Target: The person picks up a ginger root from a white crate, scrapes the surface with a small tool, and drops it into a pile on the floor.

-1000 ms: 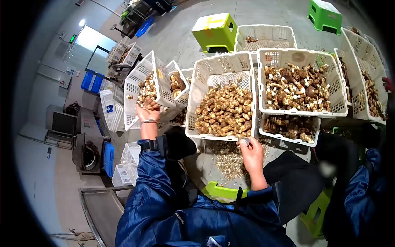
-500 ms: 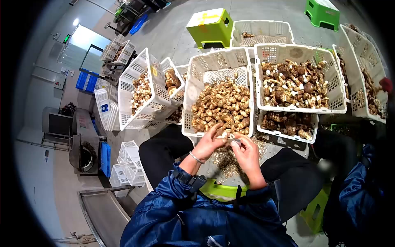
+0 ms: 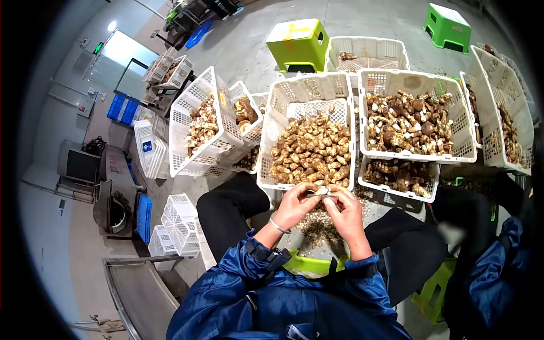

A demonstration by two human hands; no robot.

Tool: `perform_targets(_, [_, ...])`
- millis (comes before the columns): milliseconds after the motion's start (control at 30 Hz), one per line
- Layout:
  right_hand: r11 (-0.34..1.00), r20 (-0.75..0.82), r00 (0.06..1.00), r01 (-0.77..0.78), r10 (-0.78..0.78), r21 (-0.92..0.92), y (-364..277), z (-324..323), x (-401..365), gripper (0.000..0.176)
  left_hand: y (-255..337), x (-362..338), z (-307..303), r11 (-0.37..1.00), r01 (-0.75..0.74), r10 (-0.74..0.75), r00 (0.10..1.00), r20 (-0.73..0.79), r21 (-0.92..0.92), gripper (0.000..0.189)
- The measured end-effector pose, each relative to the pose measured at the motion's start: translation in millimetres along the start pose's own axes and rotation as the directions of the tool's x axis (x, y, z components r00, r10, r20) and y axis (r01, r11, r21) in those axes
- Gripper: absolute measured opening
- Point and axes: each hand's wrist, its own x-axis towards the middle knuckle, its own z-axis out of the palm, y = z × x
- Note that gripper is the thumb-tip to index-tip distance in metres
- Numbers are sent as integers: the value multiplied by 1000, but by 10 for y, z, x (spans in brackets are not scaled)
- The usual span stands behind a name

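Note:
My left hand (image 3: 296, 206) pinches a small pale mushroom (image 3: 322, 191) over the near rim of the middle basket. My right hand (image 3: 345, 214) meets it from the other side, fingers closed round a small knife whose grey blade is mostly hidden now. The fingertips of both hands nearly touch at the mushroom. Just beyond them, the white middle basket (image 3: 309, 79) holds a heap of brown and cream mushrooms (image 3: 310, 146). Pale trimmings (image 3: 317, 228) lie on the floor below my hands, between my knees.
To the right, a white basket (image 3: 419, 154) of longer-stemmed dark mushrooms sits on another basket (image 3: 399, 191). Tilted baskets (image 3: 190, 122) stand at left. A lime stool (image 3: 297, 42) and a green stool (image 3: 449, 28) are behind. A co-worker's blue sleeve (image 3: 493, 266) shows at right.
Both hands have drawn closer together around the mushroom, and the knife blade shows less. The whole view has shifted slightly, with the baskets lower in the frame.

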Motion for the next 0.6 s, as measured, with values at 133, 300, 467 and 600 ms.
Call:
perform_targets(133, [931,24,962,-269,271,246,-113,-7,-33,14,76,-53,-18,966,-122,130,991,-18,227,22])
perform_targets(300, [967,41,989,-151,146,206,-116,1,-18,17,189,-93,-15,833,-324,367,930,-10,448,24])
perform_targets(467, [947,30,981,-191,190,256,-59,16,-20,19,204,-153,18,665,-422,532,847,6,616,29])
perform_targets(600, [945,102,980,-194,172,264,-137,-2,-28,21,241,-234,18,829,-250,351,929,-119,500,37])
